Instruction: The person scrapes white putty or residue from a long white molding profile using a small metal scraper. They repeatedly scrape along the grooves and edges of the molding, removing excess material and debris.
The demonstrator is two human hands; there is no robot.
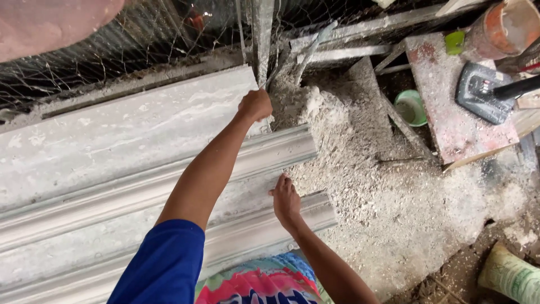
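Long white plaster cornice mouldings [140, 197] lie side by side, running from the lower left to the middle. My left hand [256, 104], on the blue-sleeved arm, is a closed fist at the far end of the flat upper slab [129, 129]. It grips the lower end of a thin grey metal strip [262, 39] that rises toward the wire mesh. My right hand [286, 198] rests with spread fingers on the end of the nearer moulding [315, 211], holding nothing.
A heap of white plaster rubble [365, 186] lies right of the mouldings. Beyond it are a green bowl [411, 107], a red-stained board [450, 101] carrying a dark flat device [478, 90], an orange bucket [503, 28] and a pale sack [509, 276]. Wire mesh [140, 39] closes the back.
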